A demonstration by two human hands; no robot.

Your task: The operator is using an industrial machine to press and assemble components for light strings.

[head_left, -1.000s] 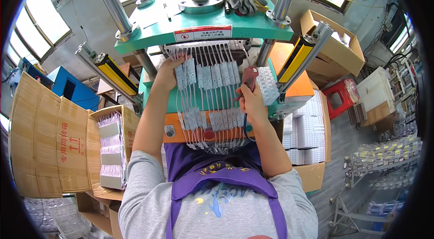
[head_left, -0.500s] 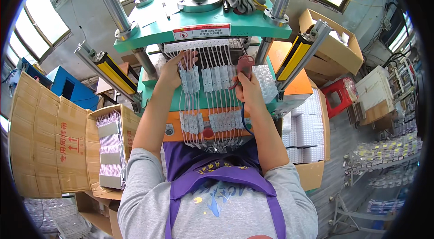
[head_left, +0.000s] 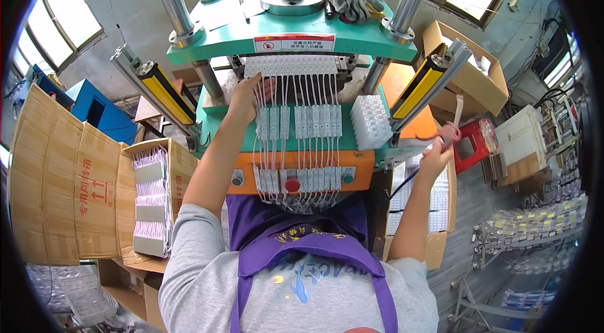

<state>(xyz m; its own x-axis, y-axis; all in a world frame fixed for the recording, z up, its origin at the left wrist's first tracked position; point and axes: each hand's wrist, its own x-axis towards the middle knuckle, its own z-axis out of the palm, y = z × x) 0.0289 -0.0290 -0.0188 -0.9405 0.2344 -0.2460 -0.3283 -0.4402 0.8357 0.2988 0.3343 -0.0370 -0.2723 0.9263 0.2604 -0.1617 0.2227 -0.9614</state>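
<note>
Strings of small translucent plastic modules (head_left: 318,122), joined by pale wires, hang in rows from the press down over its orange front. Their top row (head_left: 292,67) lies along the press opening. My left hand (head_left: 246,99) is at the left end of that row, thumb against its lower edge and fingers curled behind the wires, partly hidden. Out to the right, above an open carton, my right hand (head_left: 434,160) is closed around a red hand tool (head_left: 448,133), which looks like an air gun. A dark hose trails from it; its pale tip is blurred.
The green press plate (head_left: 233,37) carries grey work gloves (head_left: 346,0). A stack of clear plastic pieces (head_left: 371,122) stands right of the strings. Yellow-black bars (head_left: 167,90) flank the press. Cartons (head_left: 69,188) stand at both sides, with a red stool (head_left: 472,150) at right.
My right hand has swung away from the strings to the right, carrying the red tool. My left hand has shifted to the top row's left end. The head view has moved slightly.
</note>
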